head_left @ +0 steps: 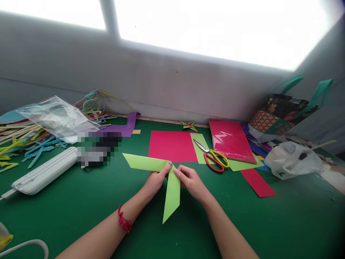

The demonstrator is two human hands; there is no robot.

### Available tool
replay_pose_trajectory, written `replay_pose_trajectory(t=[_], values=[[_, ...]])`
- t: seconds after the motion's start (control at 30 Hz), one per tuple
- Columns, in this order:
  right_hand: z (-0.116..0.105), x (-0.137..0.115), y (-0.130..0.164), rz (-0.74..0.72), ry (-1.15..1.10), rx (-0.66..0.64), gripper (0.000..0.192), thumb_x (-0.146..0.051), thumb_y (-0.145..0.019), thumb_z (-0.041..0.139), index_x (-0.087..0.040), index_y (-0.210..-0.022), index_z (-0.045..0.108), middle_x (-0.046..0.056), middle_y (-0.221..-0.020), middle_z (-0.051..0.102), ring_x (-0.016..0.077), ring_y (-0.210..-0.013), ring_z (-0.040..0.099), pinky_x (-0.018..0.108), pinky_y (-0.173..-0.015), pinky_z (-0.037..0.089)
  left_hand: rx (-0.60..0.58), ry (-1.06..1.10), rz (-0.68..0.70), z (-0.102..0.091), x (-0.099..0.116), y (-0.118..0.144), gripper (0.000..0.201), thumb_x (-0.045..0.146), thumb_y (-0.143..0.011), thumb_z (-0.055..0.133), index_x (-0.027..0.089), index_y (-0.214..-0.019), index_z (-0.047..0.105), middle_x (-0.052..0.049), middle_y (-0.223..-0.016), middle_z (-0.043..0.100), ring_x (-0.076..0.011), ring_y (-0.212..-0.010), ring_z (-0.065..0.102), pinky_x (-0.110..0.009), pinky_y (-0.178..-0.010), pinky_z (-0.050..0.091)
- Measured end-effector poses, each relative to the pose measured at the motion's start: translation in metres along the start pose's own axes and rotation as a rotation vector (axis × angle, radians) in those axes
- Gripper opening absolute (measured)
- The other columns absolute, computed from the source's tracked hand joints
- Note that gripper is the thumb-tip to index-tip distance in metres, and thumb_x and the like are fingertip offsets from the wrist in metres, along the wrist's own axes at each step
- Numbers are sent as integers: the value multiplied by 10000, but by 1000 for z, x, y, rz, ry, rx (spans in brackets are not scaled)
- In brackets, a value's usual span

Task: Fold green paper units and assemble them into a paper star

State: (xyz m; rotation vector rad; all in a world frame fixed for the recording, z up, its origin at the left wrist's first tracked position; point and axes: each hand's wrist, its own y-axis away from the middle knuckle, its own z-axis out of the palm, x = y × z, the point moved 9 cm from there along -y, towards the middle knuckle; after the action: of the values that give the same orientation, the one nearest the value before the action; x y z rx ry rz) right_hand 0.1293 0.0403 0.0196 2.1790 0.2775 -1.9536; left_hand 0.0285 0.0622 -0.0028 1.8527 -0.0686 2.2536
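A folded light green paper strip (pixel 172 196) is held up between both hands over the green table. One of its slanted ends points left and the other hangs down toward me, so the strip bends at a corner. My left hand (pixel 159 178) pinches it at that bend, thumb on top. My right hand (pixel 192 180) grips the right edge just below the bend, with thumb and fingers closed on it. Beyond the hands lies a red paper sheet (pixel 172 146). Scissors (pixel 214 156) with one red and one yellow handle rest to the right, partly over a green paper piece (pixel 201 145).
A folded green and red paper star (pixel 189 125) lies near the wall. A red paper pack (pixel 231 140), a red strip (pixel 258 183), a plastic bag (pixel 292 160) and a patterned bag (pixel 280 115) are at right. A white power strip (pixel 48 171) and piled paper strips (pixel 35 140) are at left.
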Motion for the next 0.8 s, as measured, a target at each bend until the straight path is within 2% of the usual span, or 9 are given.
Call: replay_pose_trajectory(t=[0.23,0.47,0.67,0.8], values=[[-6,-1,0,-20,-32,50,322,-426,-821,478,-179,-624,415,-51,-568,354,81,-524,327,215,-484,274,-101,-29,7,9,3,1,241,391,-755,579,153,-719,586,3,-647,553,-136,-621,536,-243,-614,437],[-3,-5,1,-28,-53,43,330,-435,-831,456,-181,-624,423,-48,-564,392,84,-516,367,217,-486,292,-64,-41,29,6,7,2,255,394,-754,579,151,-676,565,9,-598,522,-125,-569,509,-226,-543,406],[-7,-6,1,-36,-1,67,332,-442,-824,465,-178,-624,445,-44,-560,383,87,-518,359,220,-483,288,-133,-22,-12,12,6,2,245,392,-757,569,149,-743,590,-10,-652,579,-158,-634,557,-268,-630,448],[-8,-6,1,-22,-32,66,328,-464,-814,464,-181,-648,472,-39,-567,410,94,-514,386,225,-483,308,-185,-46,7,15,9,3,239,384,-768,562,148,-771,605,-26,-705,621,-175,-698,584,-277,-684,454]])
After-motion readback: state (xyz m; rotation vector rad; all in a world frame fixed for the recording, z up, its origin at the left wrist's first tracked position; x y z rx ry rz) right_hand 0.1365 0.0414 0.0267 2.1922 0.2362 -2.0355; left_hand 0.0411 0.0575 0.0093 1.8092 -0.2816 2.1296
